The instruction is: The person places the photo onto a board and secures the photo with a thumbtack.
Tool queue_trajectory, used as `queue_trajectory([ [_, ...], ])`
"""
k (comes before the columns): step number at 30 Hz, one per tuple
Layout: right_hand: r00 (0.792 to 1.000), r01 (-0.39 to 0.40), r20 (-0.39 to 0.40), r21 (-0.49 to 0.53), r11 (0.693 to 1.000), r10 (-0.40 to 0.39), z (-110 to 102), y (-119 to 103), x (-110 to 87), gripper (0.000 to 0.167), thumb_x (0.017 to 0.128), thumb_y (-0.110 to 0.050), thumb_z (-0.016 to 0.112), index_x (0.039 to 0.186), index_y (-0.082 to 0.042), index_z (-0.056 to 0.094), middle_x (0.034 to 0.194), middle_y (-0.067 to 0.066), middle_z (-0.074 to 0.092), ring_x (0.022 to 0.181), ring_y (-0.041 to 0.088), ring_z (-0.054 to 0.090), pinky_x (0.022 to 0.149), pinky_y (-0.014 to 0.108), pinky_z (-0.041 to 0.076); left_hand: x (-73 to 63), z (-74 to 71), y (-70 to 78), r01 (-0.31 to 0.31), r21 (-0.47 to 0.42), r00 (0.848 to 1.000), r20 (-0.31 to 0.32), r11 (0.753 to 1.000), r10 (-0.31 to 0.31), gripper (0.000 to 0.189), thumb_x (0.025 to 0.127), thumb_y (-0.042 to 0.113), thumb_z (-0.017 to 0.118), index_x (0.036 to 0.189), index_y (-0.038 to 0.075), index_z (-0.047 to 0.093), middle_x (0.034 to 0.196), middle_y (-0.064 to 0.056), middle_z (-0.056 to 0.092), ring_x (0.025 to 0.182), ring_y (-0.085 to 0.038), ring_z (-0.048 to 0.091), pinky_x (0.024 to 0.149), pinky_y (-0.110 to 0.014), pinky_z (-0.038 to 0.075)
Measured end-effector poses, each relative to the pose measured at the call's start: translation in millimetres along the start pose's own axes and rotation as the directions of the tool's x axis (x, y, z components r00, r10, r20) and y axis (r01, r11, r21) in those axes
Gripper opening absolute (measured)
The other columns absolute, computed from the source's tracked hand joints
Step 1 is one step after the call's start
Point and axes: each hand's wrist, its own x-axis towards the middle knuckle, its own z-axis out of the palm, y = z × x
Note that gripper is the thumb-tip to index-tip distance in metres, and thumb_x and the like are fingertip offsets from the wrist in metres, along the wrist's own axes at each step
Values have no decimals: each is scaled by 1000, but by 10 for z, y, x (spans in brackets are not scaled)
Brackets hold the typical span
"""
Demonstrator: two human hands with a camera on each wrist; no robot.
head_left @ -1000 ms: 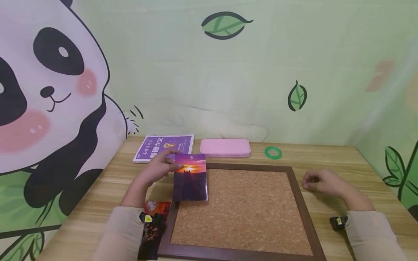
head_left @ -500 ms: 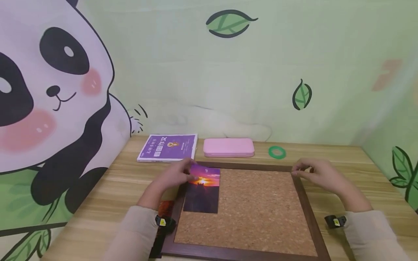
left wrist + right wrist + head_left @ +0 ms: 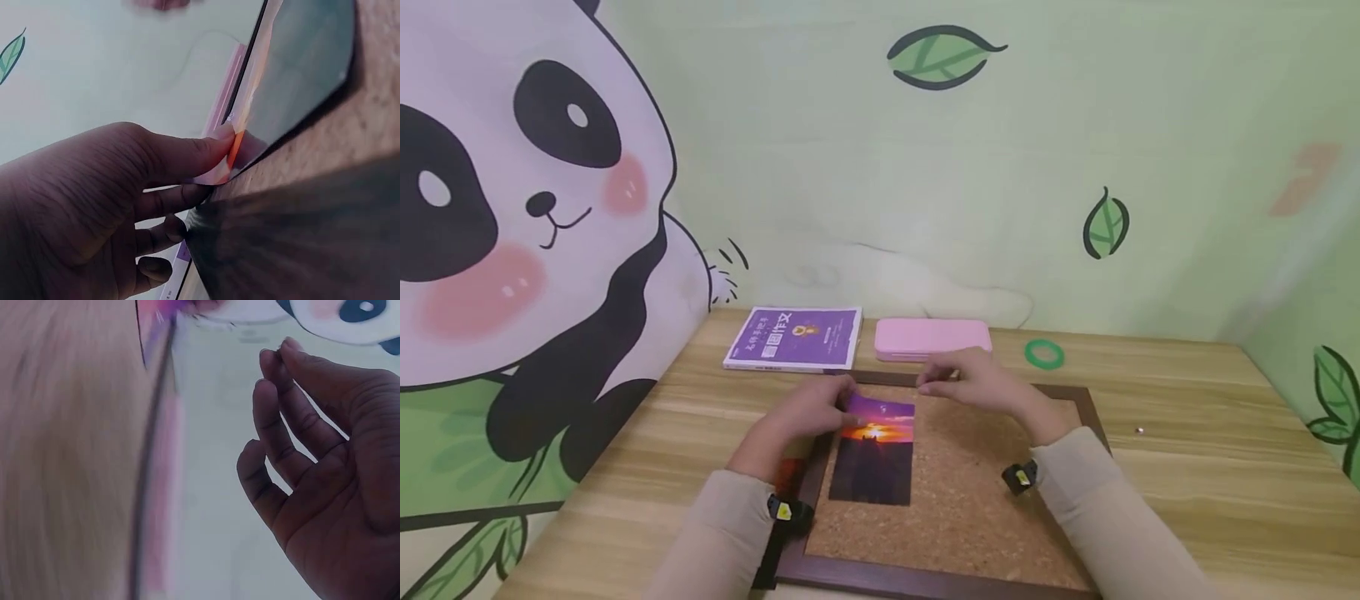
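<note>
My left hand [image 3: 808,408] pinches a sunset photo [image 3: 872,471] by its upper left edge, thumb on the front. The photo lies over the left part of a framed cork board [image 3: 985,521]; in the left wrist view its sheet [image 3: 300,69] curves up from the cork. Over the board's far edge hangs my right hand [image 3: 973,383], to the right of the photo. In the right wrist view that hand [image 3: 325,450] has thumb and index fingertips together, with a tiny dark pin-like thing between them; its kind I cannot tell.
A second, reddish photo [image 3: 787,479] lies left of the board, partly under the left wrist. Behind the board are a purple book [image 3: 797,337], a pink case [image 3: 932,337] and a green tape roll [image 3: 1044,354]. A small shiny piece [image 3: 1138,431] lies on the table at right.
My left hand has brought the sunset photo rightward and down onto the cork board. From the table at right, my right hand has swung left over the board, exposing the small shiny piece.
</note>
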Motion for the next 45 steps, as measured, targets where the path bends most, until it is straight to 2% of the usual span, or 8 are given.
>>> queue_trajectory([
  [3, 998, -15, 59, 48, 999, 12, 275, 56, 260, 10, 96, -18, 69, 103, -12, 75, 95, -6, 73, 88, 11, 64, 79, 31, 53, 0, 13, 17, -29, 27, 999, 17, 999, 29, 38, 84, 34, 82, 111, 12, 67, 87, 3, 62, 79, -18, 56, 78, -39, 48],
  [6, 992, -82, 104, 83, 993, 73, 473, 123, 384, 12, 97, -18, 68, 106, -13, 74, 97, -5, 72, 88, 13, 62, 83, 33, 51, -4, 25, 29, -34, 13, 999, 28, 999, 33, 39, 84, 35, 82, 112, 13, 67, 90, 4, 63, 82, -17, 57, 82, -39, 48],
  [10, 988, -150, 61, 142, 978, 143, 596, 247, 415, 11, 97, -16, 67, 106, -13, 74, 95, -4, 71, 89, 15, 60, 86, 36, 49, 10, 28, 10, -42, -7, 999, 19, 999, 42, 39, 84, 35, 82, 113, 14, 66, 94, 4, 62, 86, -18, 56, 84, -39, 48],
  [13, 989, -146, 42, 167, 975, 141, 631, 300, 429, 10, 97, -16, 67, 104, -13, 74, 95, -5, 71, 91, 16, 60, 89, 37, 47, 15, 11, -22, -43, -12, 999, 15, 999, 43, 39, 84, 33, 82, 113, 14, 65, 95, 3, 62, 87, -17, 56, 84, -39, 48],
  [18, 992, -113, 66, 144, 983, 104, 646, 307, 460, 8, 97, -19, 68, 101, -16, 74, 94, -7, 70, 93, 15, 59, 90, 38, 46, 11, -36, -37, -47, -13, 999, 10, 999, 47, 37, 84, 30, 82, 112, 14, 65, 95, 3, 61, 87, -18, 55, 84, -39, 47],
  [27, 993, -113, 53, 138, 984, 107, 689, 304, 454, 6, 94, -16, 71, 98, -14, 76, 93, -6, 71, 91, 15, 59, 88, 37, 46, -7, -23, -25, -32, 14, 999, 22, 999, 32, 38, 84, 34, 81, 112, 16, 65, 92, 4, 60, 86, -17, 55, 81, -37, 47],
  [36, 987, -160, -3, 109, 981, 161, 751, 260, 474, 5, 94, -18, 72, 95, -13, 71, 83, -3, 64, 79, 14, 57, 75, 32, 47, -26, -28, 13, -19, 1, 1000, 23, 1000, 19, 36, 84, 31, 82, 112, 16, 65, 92, 3, 60, 85, -18, 55, 79, -37, 47],
  [45, 975, -217, -26, 94, 972, 221, 763, 220, 487, 4, 94, -18, 72, 94, -13, 72, 82, -2, 63, 79, 16, 57, 74, 33, 46, -28, -32, 17, -25, 2, 1000, 18, 1000, 25, 35, 84, 30, 82, 111, 15, 65, 91, 3, 60, 84, -17, 54, 78, -37, 47],
])
